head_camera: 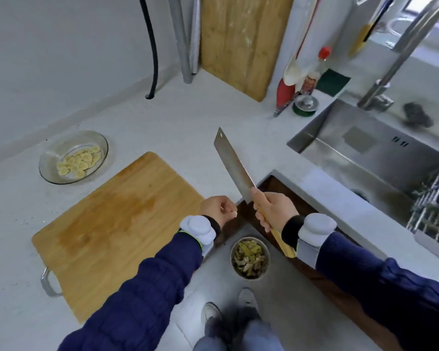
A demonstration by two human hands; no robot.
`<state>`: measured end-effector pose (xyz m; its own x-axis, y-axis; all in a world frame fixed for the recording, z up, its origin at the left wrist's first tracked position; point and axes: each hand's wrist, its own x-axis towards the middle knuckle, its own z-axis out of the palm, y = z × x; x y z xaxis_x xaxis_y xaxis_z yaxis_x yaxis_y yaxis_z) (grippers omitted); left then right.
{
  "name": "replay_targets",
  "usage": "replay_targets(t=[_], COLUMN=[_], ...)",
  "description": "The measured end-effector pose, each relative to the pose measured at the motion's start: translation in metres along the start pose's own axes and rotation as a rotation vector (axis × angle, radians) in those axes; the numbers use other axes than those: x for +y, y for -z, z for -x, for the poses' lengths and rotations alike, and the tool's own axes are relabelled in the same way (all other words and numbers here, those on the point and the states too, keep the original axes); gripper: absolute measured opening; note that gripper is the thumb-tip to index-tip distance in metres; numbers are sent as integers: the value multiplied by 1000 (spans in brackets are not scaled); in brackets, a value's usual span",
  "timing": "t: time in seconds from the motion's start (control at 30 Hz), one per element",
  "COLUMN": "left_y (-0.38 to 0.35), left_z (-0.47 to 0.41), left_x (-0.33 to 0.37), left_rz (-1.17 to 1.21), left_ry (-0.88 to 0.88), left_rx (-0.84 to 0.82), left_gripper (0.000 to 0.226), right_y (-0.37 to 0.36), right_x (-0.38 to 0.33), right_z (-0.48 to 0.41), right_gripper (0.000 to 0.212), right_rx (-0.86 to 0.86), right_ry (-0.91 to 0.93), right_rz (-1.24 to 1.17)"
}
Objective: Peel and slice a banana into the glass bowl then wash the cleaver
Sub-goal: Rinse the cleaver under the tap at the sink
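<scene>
My right hand (274, 211) grips the wooden handle of the cleaver (232, 163), whose blade points up and away over the counter corner, left of the sink. My left hand (217, 210) hovers just left of the blade's heel with fingers curled and a small pale bit at the fingertips. The glass bowl (51, 158) sits at the back left of the counter with several banana slices (79, 160) in it. The wooden cutting board (112, 231) lies bare on the counter below the bowl.
A steel sink (365, 153) with a tall faucet (401, 59) is at the right, a dish rack (436, 206) in it. A bin of peels (250, 258) stands on the floor by my feet. Another board (241, 44), bottles and a sponge line the back wall.
</scene>
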<state>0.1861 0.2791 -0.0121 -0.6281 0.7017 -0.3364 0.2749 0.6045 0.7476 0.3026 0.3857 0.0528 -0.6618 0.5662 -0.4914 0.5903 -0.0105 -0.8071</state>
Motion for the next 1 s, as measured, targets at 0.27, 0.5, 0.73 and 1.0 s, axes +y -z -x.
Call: replay_targets(t=[0.27,0.5,0.73,1.0], left_y=[-63,-84,-73,-38], left_z=[-28,-34,-29,-29], left_x=[31,41,58,126], left_rz=[-421,-506,-275,366], left_ry=[39,106,93,82], left_rx=[-248,-316,-110,220], left_gripper=[16,16,23,57], right_y=[56,85,91,105], right_x=[35,46,42,34], right_z=[10,4,0,-8], right_gripper=[46,46,46,56], right_rx=[52,53,16,54], right_ry=[14,41,70,173], right_rz=[58,46,26,208])
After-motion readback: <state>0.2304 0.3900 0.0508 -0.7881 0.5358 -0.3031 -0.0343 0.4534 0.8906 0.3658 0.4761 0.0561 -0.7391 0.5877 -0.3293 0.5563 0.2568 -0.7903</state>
